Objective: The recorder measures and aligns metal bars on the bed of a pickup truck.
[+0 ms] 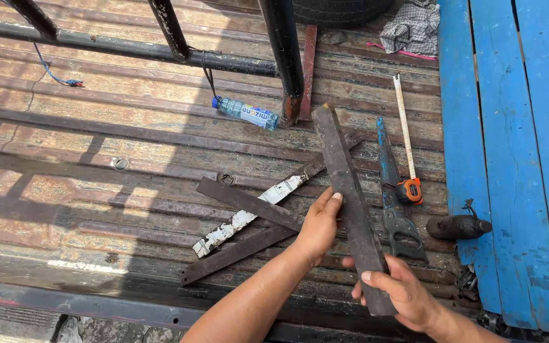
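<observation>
Both my hands hold one long, dark, rusty flat metal bar (344,184) that slants up and away from me. My left hand (320,223) grips its left edge about midway. My right hand (396,293) clasps its near end, thumb on top. Beneath the bar, on the rusty ribbed metal floor (96,159), lie other flat strips: a dark short one (249,203), one with peeling white paint (255,209) and a dark one (233,254) nearest me.
A hand saw (392,197) and an orange tape measure (409,189) with its blade pulled out lie to the right. A plastic water bottle (246,113) rests by black steel posts (284,57). Blue planks (516,159), a dark cylinder (457,226) and a checked cloth (412,28) are further right.
</observation>
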